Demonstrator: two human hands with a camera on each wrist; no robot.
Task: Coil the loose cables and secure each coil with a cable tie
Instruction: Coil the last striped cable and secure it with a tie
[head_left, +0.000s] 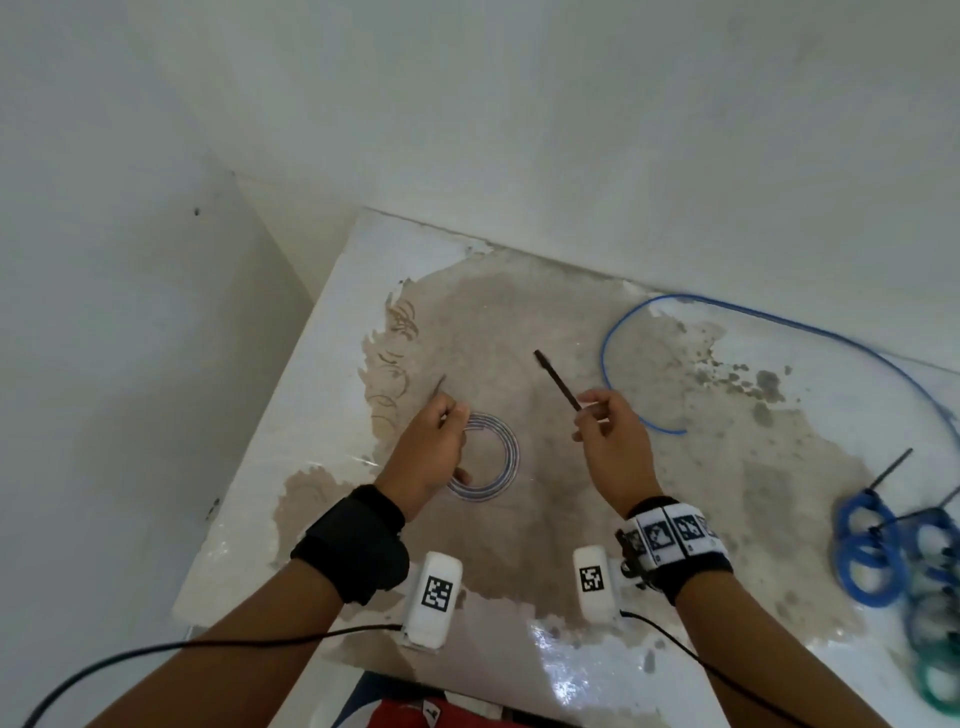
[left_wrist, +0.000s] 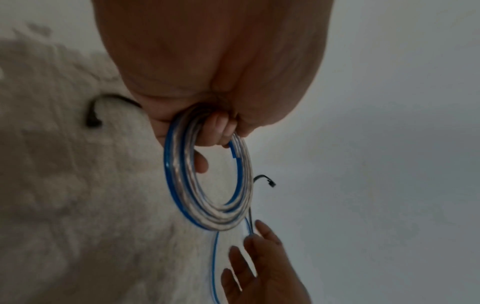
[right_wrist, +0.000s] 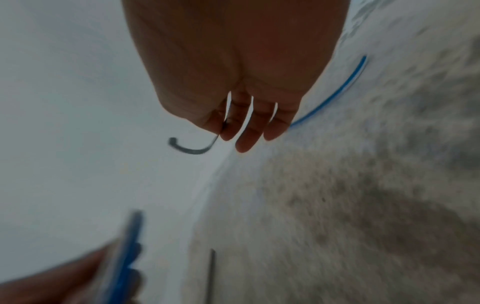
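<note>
My left hand (head_left: 431, 447) grips a coil of clear and blue cable (head_left: 506, 457) above the worn table (head_left: 519, 312); its fingers curl through the coil (left_wrist: 179, 185). A thin black strip (head_left: 440, 385) pokes out past this hand's knuckles. My right hand (head_left: 613, 441) pinches a black cable tie (head_left: 558, 379) that points up and to the left, a hand's width right of the coil. In the right wrist view the right hand (right_wrist: 246, 127) holds the curved cable tie (right_wrist: 192, 151) between thumb and forefinger. A loose blue cable (head_left: 604, 348) lies across the table behind the right hand.
Several blue and green coils (head_left: 872, 566) with black ties lie at the table's right edge. White walls close in behind and to the left. The table's left edge drops off beside my left hand. A red object (head_left: 441, 714) shows below the front edge.
</note>
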